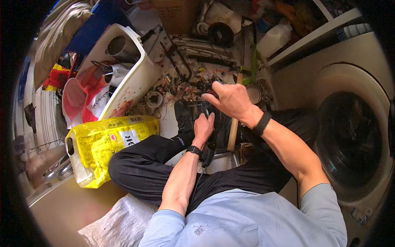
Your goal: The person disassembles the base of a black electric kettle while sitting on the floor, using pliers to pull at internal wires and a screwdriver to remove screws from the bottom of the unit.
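We find a dark corded tool (208, 156) between the person's legs, beside the left wrist. The left hand (203, 129) curls just above it; the right hand (234, 100), apart from the left, is half-closed. We cannot tell what either grips. A wooden handle (233, 136) passes beneath the right wrist. Leftward lies a yellow bag (109, 144); rightward stands a washing machine (349, 131).

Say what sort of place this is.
Probably a cramped home laundry or utility corner used as a work spot: a front-loading washing machine stands at right, a white bin at left, and small loose scraps lie piled ahead.
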Available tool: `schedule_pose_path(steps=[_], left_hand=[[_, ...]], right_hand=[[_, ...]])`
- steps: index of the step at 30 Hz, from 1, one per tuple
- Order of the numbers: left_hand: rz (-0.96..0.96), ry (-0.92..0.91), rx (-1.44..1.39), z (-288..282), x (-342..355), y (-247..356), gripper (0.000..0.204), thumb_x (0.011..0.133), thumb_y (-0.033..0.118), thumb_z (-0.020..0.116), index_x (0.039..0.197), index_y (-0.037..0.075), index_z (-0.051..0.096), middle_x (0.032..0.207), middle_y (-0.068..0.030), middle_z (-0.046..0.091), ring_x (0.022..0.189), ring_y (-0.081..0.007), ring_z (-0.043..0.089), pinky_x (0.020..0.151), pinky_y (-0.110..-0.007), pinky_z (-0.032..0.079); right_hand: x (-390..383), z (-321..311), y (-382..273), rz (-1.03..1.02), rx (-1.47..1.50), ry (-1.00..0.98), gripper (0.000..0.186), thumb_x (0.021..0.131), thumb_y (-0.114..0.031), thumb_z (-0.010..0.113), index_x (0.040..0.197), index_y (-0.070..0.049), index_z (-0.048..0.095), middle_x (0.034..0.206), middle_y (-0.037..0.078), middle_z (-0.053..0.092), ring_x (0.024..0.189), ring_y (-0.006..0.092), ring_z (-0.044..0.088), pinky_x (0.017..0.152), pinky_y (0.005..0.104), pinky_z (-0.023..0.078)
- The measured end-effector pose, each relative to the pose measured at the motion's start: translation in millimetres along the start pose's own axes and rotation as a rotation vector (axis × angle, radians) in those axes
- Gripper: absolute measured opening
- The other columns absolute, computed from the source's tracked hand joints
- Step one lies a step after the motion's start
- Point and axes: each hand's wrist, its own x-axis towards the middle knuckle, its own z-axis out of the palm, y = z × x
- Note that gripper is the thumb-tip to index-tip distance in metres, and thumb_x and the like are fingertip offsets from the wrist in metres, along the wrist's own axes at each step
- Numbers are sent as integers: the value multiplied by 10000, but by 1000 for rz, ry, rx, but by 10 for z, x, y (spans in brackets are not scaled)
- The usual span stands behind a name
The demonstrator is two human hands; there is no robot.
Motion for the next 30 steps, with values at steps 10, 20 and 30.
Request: schedule_pose_path(steps=[10, 20, 30], left_hand=[[20, -14, 2, 13, 5, -1, 595, 1021, 491, 603, 1041, -101, 658, 956, -348, 725, 1010, -527, 698, 902, -570, 530], [79, -51, 112, -60, 94, -134, 632, 1003, 521, 624, 1080, -103, 686, 1092, -396, 694, 1092, -554, 660, 929, -587, 523], [621, -125, -23, -1034, 308, 573, 209, 937, 172, 700, 1061, 7, 733, 1057, -255, 746, 1059, -493, 678, 847, -536, 543]], right_hand=[[85, 85, 68, -159, 81, -35, 233, 913, -173, 750, 879, -57, 550, 734, 167, 659, 696, 393, 678, 590, 487, 533], [203, -4, -4, -96, -88, -98, 282, 981, -250, 682, 854, -44, 537, 633, 181, 634, 620, 417, 668, 566, 510, 525], [226, -47, -12, -238, 94, -173, 279, 941, -221, 681, 964, -25, 484, 776, 230, 651, 785, 475, 666, 654, 560, 514]])
